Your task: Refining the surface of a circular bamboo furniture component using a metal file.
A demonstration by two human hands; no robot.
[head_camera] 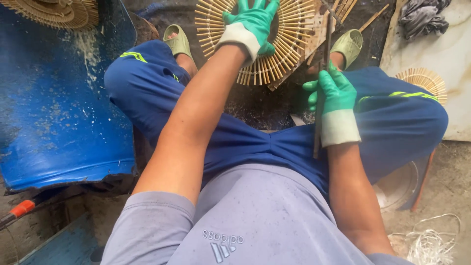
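A round piece made of thin bamboo sticks fanned out like rays (284,49) lies on the ground between my feet. My left hand (250,24), in a green glove with a white cuff, presses flat on its middle. My right hand (333,95), gloved the same way, grips a long thin dark stick or blade (326,44) that runs from my wrist up over the right edge of the bamboo piece. I sit with knees apart in blue trousers and green sandals.
A large blue plastic sheet or drum half (54,98) lies at left, with another bamboo disc (54,12) on its far end. A third disc (424,81) rests on a pale slab at right, under a grey cloth (422,14). White string (427,240) lies at lower right.
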